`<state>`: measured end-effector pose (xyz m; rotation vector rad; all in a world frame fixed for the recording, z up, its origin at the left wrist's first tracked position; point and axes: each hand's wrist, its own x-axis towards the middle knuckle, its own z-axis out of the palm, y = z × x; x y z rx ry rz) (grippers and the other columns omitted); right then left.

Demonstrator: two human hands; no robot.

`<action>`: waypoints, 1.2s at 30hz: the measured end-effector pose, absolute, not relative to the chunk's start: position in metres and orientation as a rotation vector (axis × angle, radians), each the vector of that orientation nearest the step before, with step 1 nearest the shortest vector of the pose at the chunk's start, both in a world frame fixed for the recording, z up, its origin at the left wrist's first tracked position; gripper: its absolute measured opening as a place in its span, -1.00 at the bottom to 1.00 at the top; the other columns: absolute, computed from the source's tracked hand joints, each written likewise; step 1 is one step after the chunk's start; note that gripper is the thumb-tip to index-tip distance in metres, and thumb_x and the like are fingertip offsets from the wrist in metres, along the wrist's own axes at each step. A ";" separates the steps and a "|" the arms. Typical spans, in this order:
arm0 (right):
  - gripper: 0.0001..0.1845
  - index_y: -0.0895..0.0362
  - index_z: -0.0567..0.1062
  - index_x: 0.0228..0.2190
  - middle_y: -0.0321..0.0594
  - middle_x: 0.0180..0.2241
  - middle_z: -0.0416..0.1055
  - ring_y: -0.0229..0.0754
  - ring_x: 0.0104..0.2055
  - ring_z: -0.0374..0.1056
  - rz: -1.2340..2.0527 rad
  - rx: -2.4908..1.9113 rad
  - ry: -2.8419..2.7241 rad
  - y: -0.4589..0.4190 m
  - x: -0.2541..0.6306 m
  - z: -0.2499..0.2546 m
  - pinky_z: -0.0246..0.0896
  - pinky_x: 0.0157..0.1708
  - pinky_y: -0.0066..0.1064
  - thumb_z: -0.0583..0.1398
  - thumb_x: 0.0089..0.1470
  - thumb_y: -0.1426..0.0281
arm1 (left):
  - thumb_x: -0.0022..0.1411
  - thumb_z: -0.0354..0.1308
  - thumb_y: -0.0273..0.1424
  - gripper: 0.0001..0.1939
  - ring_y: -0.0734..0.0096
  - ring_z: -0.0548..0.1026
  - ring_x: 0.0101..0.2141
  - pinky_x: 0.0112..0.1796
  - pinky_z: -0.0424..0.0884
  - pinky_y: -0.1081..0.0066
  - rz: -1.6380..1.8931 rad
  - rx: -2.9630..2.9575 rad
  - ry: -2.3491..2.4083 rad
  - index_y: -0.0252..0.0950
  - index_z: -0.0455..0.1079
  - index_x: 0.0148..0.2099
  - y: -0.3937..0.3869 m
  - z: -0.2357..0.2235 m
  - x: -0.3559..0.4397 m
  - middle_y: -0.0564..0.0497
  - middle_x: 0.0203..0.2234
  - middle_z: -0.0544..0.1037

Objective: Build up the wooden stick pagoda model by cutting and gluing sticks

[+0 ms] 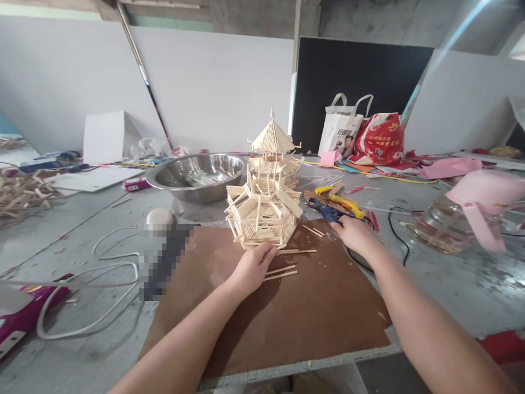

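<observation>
One blue-handled tool held in right hand's fingers.

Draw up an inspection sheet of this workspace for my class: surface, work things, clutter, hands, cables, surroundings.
Surface: brown mat on a grey, marked table; pixelated patch at mat's left edge, contents unreadable.
Work things: open-topped stick frame at mat's far edge; roofed stick model behind; loose sticks on the mat.
Clutter: steel basin, yellow tool, pink-lidded jug, scattered paper.
Hands: left hand at the frame's near base; right hand at the blue tool, grip unclear.
Cables: white cable looped left of the mat; black cable right.
Surroundings: white boards and a black one behind; white bag beside red bag. People nearby: nothing seen.
</observation>
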<state>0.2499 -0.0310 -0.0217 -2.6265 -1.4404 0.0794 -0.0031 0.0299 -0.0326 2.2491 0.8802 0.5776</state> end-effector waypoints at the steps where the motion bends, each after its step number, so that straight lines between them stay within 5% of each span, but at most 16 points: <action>1: -0.61 0.19 0.40 -0.32 0.00 -0.37 0.42 -0.03 -0.30 0.34 0.090 -2.563 -1.409 -0.032 0.251 -0.021 0.10 -0.42 -0.34 -0.08 0.03 0.21 | 0.16 -0.17 -0.25 -0.71 0.43 0.32 -0.47 -0.40 0.22 0.45 0.580 2.254 0.913 -0.29 0.24 -0.45 0.032 -0.033 -0.003 0.04 -0.55 0.39; 11: -0.70 0.12 0.32 -0.43 -0.38 -0.63 0.24 -0.34 -0.63 0.14 0.423 -1.472 -0.948 -0.035 0.243 -0.019 0.02 -0.61 -0.49 0.18 -0.19 0.17 | 0.20 -0.25 -0.27 -0.69 0.43 0.29 -0.45 -0.39 0.20 0.45 0.627 2.354 0.987 -0.28 0.15 -0.49 0.036 -0.034 -0.007 0.03 -0.53 0.34; 14: -0.77 0.13 0.31 -0.47 -0.34 -0.56 0.30 -0.35 -0.56 0.19 0.594 -1.238 -0.877 -0.034 0.243 -0.019 0.10 -0.51 -0.49 0.17 -0.14 0.23 | 0.20 -0.24 -0.27 -0.69 0.42 0.30 -0.43 -0.38 0.20 0.46 0.639 2.373 0.971 -0.29 0.18 -0.48 0.034 -0.034 -0.008 0.01 -0.51 0.34; 19: -0.79 0.09 0.34 -0.43 -0.33 -0.37 0.35 -0.34 -0.39 0.26 0.825 -1.025 -0.893 -0.033 0.248 -0.019 0.14 -0.35 -0.45 0.23 -0.20 0.35 | 0.19 -0.20 -0.27 -0.68 0.44 0.29 -0.42 -0.38 0.20 0.49 0.732 2.393 0.909 -0.29 0.20 -0.51 0.030 -0.031 -0.008 0.05 -0.55 0.32; 26: -0.88 0.11 0.30 -0.57 -0.51 -0.72 0.06 -0.46 -0.72 -0.01 0.883 -0.723 -0.884 -0.043 0.230 -0.009 0.01 -0.62 -0.50 0.20 -0.14 0.41 | 0.16 -0.12 -0.25 -0.73 0.53 0.25 -0.51 -0.47 0.15 0.53 0.980 2.013 0.892 -0.30 0.30 -0.37 0.020 -0.023 -0.011 0.08 -0.57 0.32; 30: -0.68 0.15 0.18 -0.72 -0.51 -0.81 0.01 -0.48 -0.82 -0.12 1.037 -0.711 -0.911 -0.048 0.224 -0.008 -0.14 -0.72 -0.50 0.15 -0.08 0.36 | 0.11 -0.05 -0.18 -0.65 0.62 0.10 -0.66 -0.61 0.06 0.56 1.001 1.570 0.795 -0.33 0.31 -0.18 0.019 -0.019 -0.011 0.18 -0.71 0.13; 36: -0.83 0.11 0.35 -0.49 -0.55 -0.90 0.04 -0.45 -0.87 -0.13 1.249 -0.689 -0.989 -0.052 0.220 -0.012 -0.17 -0.74 -0.50 0.14 -0.08 0.26 | 0.01 0.11 -0.22 -0.61 0.71 -0.05 -0.70 -0.67 -0.12 0.58 0.922 1.329 0.661 -0.34 0.32 -0.14 0.019 -0.018 -0.012 0.22 -0.72 0.03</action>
